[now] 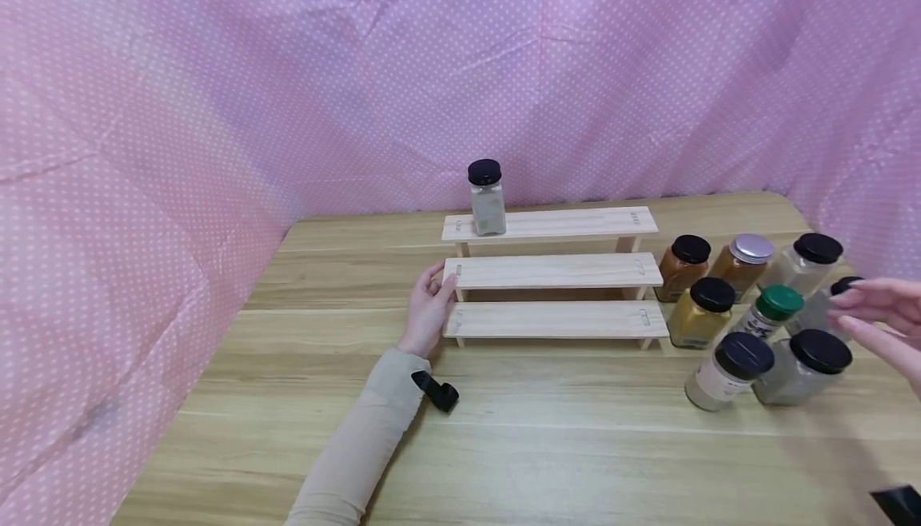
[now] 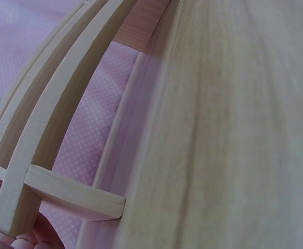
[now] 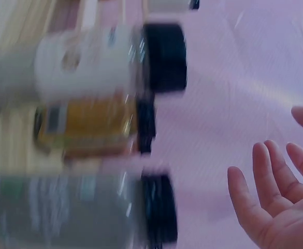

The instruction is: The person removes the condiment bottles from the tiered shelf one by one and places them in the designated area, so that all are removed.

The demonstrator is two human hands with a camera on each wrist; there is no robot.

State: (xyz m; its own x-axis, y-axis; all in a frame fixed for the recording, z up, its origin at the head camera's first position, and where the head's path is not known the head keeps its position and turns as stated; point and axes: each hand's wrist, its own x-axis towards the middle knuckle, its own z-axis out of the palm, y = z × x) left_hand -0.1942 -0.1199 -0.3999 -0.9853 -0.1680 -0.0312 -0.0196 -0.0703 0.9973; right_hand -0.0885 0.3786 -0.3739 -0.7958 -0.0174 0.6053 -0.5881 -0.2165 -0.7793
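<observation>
A pale wooden three-tier rack (image 1: 554, 272) stands mid-table. My left hand (image 1: 428, 312) grips its left end, thumb by the middle board; in the left wrist view its fingers (image 2: 45, 231) curl about the board's end. On the top tier, toward the left, a square glass jar with black lid (image 1: 489, 210) stands upright. At the far right, my right hand (image 1: 888, 318) hovers beside a group of spice jars, holding nothing, fingers spread. Nearest it are a black-lidded jar (image 1: 813, 314) partly hidden by its fingertips and a wide grey jar (image 1: 791, 378).
Right of the rack cluster a yellow spice jar (image 1: 694, 322), a green-capped shaker (image 1: 764, 318), a white-labelled jar (image 1: 719, 382), a red-brown jar (image 1: 678, 274), a silver-lidded jar (image 1: 739, 270) and a clear jar (image 1: 795, 270). Pink dotted cloth (image 1: 403, 94) hangs behind the table.
</observation>
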